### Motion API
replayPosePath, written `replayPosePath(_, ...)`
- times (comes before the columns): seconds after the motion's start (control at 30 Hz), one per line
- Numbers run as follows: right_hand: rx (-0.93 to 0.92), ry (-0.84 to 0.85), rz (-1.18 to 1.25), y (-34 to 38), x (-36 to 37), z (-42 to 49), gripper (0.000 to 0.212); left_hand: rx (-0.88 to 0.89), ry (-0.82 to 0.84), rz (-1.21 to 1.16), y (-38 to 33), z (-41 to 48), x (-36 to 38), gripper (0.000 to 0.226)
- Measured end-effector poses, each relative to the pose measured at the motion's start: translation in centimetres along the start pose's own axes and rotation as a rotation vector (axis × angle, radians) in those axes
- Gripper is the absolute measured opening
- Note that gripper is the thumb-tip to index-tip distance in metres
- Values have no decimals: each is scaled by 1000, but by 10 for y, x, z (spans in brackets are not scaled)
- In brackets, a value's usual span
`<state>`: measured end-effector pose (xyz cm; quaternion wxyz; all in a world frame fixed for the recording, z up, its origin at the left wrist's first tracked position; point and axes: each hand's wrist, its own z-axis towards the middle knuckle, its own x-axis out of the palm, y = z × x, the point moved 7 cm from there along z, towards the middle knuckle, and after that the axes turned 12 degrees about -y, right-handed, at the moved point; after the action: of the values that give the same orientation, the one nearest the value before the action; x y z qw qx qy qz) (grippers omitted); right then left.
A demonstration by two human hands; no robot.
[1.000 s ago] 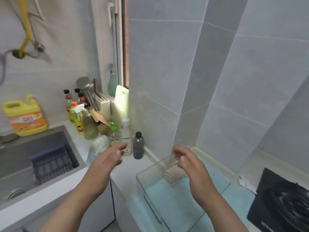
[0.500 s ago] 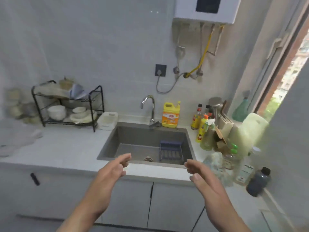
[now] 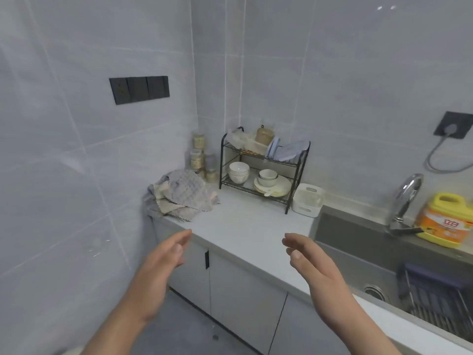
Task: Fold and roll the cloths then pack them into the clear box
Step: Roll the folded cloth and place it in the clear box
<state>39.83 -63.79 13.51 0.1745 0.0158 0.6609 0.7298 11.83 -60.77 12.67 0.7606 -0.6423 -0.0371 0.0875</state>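
Where tap point(image 3: 407, 193) stands, 立白 btl point(image 3: 442, 219), cloths point(image 3: 184, 196) piled

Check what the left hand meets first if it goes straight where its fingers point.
Likely the pile of cloths on the countertop: the left hand points straight at it, nothing between. Depth is unclear; it might catch the countertop edge first.

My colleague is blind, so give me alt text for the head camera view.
The left hand and right hand, both open and empty, reach toward a heap of checked cloths in the counter corner. A black dish rack with bowls stands right of it, then a sink and yellow detergent jug.
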Motion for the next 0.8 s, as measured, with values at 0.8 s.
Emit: replayPosePath(0.8, 63, 207, -158, -66, 217, 334, 23, -159, -181, 218, 102, 330, -42, 51)
